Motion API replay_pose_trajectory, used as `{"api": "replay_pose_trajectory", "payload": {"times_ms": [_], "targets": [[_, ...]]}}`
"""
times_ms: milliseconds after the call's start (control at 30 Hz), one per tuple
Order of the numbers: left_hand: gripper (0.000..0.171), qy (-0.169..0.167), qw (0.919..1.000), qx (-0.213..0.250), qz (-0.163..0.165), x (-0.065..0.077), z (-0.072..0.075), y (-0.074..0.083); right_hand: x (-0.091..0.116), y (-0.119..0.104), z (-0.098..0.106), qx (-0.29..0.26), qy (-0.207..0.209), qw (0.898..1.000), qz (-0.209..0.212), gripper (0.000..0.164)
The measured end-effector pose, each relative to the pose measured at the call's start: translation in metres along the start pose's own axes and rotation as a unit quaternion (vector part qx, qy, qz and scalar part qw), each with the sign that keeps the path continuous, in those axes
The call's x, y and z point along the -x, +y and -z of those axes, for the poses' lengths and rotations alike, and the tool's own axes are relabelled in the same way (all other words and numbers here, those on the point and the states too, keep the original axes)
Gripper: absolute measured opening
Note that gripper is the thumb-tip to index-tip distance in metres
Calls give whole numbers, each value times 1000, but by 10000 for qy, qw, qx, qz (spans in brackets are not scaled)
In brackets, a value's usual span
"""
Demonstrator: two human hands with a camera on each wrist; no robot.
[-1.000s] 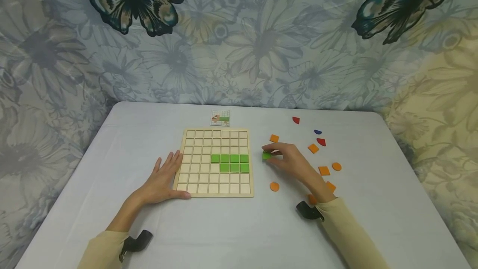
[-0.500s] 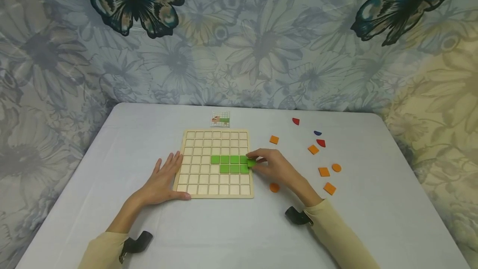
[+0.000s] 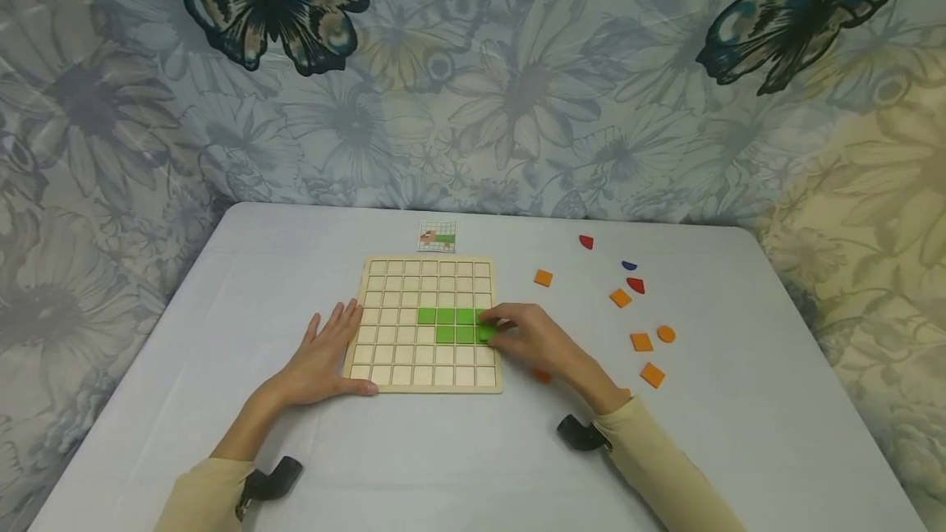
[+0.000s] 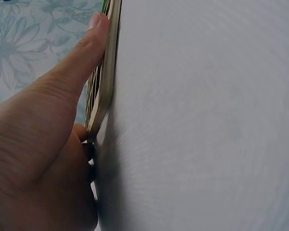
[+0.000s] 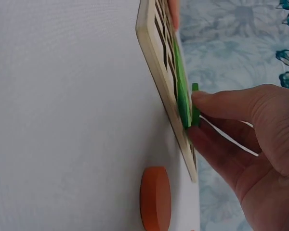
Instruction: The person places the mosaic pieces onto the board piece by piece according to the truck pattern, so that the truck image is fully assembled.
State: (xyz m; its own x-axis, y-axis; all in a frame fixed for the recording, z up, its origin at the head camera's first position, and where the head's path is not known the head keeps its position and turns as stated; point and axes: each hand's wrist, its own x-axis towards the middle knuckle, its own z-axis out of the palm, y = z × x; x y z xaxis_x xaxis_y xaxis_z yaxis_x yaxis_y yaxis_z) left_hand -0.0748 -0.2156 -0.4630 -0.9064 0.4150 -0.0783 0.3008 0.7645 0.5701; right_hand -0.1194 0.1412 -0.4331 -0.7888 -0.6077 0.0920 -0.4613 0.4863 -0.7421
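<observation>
On the table lies a square wooden grid board, with several green square tiles set in two rows of its cells. My right hand pinches another green tile between thumb and fingers, over the board's right edge. In the right wrist view that tile stands just above the green ones in the board. My left hand lies spread at the board's left side, fingers straight. Its thumb rests along the board's near edge in the left wrist view.
A small printed card lies behind the board. To the right are scattered orange squares, an orange disc, red wedges and a blue half-round piece. Another orange disc sits near my right hand.
My right hand has carried the green tile leftward from the table beside the board to above the board's right column. The left hand has stayed in place.
</observation>
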Motion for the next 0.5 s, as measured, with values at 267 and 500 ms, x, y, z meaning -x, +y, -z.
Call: {"api": "replay_pose_trajectory", "payload": {"times_ms": [267,500], "targets": [[126,-6,10000,21,-13,1,0,0,-4,-4,-5,312,-31,9995,-7,36],[126,26,10000,37,-20,0,0,0,-11,-5,-8,542,36,9982,267,35]]}}
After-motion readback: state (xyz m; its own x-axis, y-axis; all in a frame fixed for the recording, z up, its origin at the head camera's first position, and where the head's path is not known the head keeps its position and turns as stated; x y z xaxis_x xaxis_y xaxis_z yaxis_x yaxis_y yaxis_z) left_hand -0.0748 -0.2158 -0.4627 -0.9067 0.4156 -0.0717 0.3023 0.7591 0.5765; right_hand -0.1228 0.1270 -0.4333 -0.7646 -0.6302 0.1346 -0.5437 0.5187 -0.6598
